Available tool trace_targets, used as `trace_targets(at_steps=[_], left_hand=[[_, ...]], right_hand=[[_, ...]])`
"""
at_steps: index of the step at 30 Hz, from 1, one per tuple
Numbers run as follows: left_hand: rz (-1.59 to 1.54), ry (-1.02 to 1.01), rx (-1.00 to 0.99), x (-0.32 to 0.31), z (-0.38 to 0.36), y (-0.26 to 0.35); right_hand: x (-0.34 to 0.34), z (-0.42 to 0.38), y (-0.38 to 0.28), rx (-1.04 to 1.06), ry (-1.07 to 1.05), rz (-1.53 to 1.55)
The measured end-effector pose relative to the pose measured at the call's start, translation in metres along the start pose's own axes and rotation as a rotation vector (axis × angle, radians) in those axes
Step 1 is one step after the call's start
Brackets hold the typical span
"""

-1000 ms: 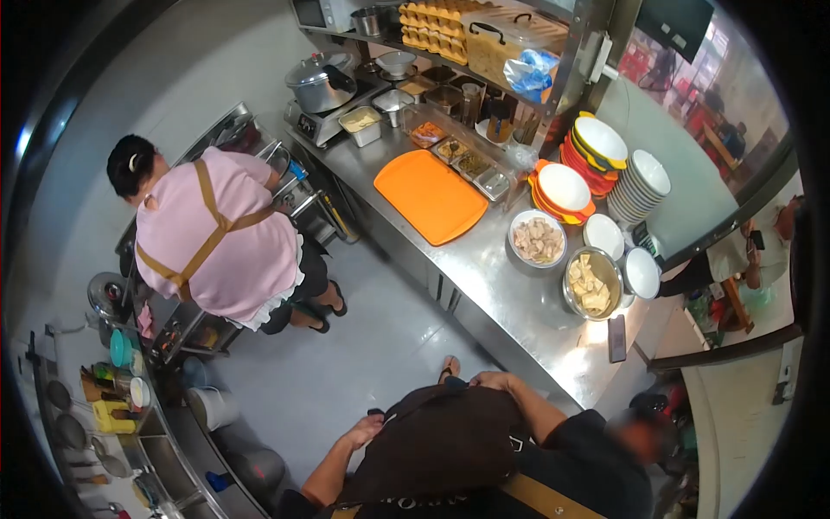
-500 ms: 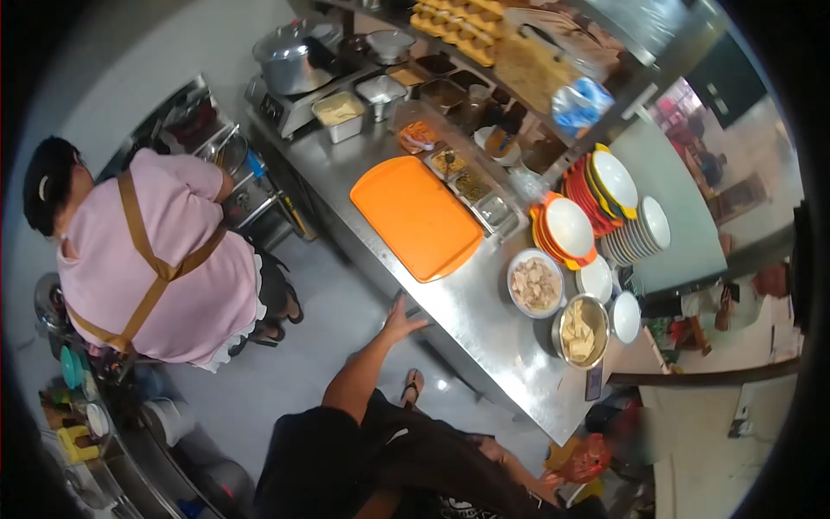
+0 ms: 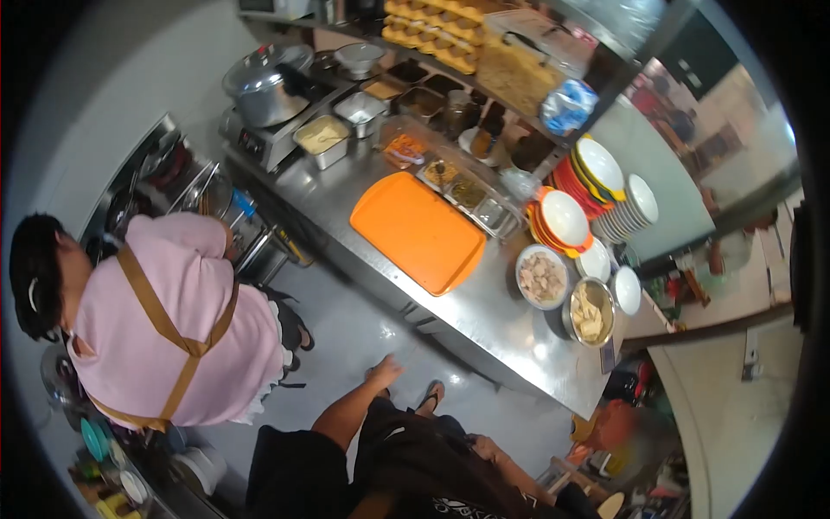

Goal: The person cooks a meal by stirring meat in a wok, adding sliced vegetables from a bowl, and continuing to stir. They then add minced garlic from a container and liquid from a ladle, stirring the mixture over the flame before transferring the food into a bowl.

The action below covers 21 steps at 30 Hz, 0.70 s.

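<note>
My left hand (image 3: 386, 370) hangs over the floor in front of the steel counter (image 3: 406, 290), its fingers loosely apart and slightly blurred, with nothing in them. Close to the dark clothing at my waist is my right hand (image 3: 488, 448); its fingers are too small and hidden to make out. On the counter lie orange trays (image 3: 418, 232), stacked. To their right are a bowl of pale meat pieces (image 3: 542, 277) and a steel bowl of pale yellow pieces (image 3: 590, 316). Neither hand touches these.
A person in a pink top (image 3: 160, 320) bends over equipment at the left. Behind the trays are condiment containers (image 3: 467, 195), a pot (image 3: 268, 91) and stacked bowls (image 3: 566, 216). Egg trays (image 3: 432, 35) sit on the shelf above. A phone (image 3: 608, 356) lies near the counter's corner.
My left hand has drawn back from the counter's edge, lower in view, and its fingers are less spread. The view has shifted. The person in pink now appears lower.
</note>
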<state>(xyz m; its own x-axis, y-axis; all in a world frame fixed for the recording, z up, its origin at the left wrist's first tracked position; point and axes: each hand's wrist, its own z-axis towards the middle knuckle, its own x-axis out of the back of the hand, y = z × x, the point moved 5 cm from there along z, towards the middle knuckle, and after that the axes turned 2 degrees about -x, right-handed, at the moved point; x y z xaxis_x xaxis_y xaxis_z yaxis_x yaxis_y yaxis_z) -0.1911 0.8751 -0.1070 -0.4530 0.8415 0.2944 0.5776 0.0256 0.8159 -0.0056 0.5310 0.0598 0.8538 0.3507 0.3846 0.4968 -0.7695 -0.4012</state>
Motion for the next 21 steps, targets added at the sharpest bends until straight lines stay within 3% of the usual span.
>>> trace_targets(at_steps=[1, 2, 3, 4, 6, 7, 10, 14, 15, 18, 19, 20, 21], left_hand=[[0.107, -0.019, -0.006, 0.001, -0.024, -0.042], [0.001, -0.187, 0.010, 0.022, -0.064, -0.030], [0.215, 0.063, 0.119, 0.026, -0.111, -0.086], [0.274, 0.097, 0.142, 0.039, -0.154, -0.108], [0.132, 0.114, 0.432, 0.065, -0.232, -0.166], [0.108, 0.137, 0.469, 0.073, -0.265, -0.202], [-0.141, 0.373, 0.831, 0.094, -0.379, -0.192], [-0.495, 0.557, 0.782, 0.054, -0.463, -0.168], [-0.593, 0.579, 0.739, 0.034, -0.481, -0.155], [-0.555, 0.436, 0.692, -0.032, -0.497, -0.143], [-0.426, 0.388, 0.604, -0.048, -0.503, -0.145], [-0.242, 0.344, 0.497, -0.061, -0.511, -0.156], [-0.031, 0.310, 0.382, -0.070, -0.522, -0.169]], right_hand=[[0.000, 0.003, -0.010, 0.011, 0.017, -0.040], [-0.004, 0.011, -0.009, 0.012, 0.015, -0.038], [0.002, 0.009, -0.024, -0.007, -0.003, -0.015], [0.009, 0.005, -0.039, -0.021, -0.020, 0.005], [-0.013, 0.040, -0.016, 0.097, -0.030, 0.139], [-0.017, 0.040, -0.020, 0.079, -0.062, 0.104], [-0.030, 0.051, -0.033, 0.134, -0.129, -0.039], [-0.079, 0.069, -0.019, 0.058, -0.428, 0.102], [-0.087, 0.054, -0.034, 0.067, -0.569, -0.047], [-0.150, 0.047, -0.031, 0.665, 0.965, -1.515], [-0.173, 0.043, -0.032, 0.840, 1.142, -1.898], [-0.194, 0.038, -0.029, 1.020, 1.455, -2.228], [-0.206, 0.041, -0.030, 1.207, 1.268, -2.531]])
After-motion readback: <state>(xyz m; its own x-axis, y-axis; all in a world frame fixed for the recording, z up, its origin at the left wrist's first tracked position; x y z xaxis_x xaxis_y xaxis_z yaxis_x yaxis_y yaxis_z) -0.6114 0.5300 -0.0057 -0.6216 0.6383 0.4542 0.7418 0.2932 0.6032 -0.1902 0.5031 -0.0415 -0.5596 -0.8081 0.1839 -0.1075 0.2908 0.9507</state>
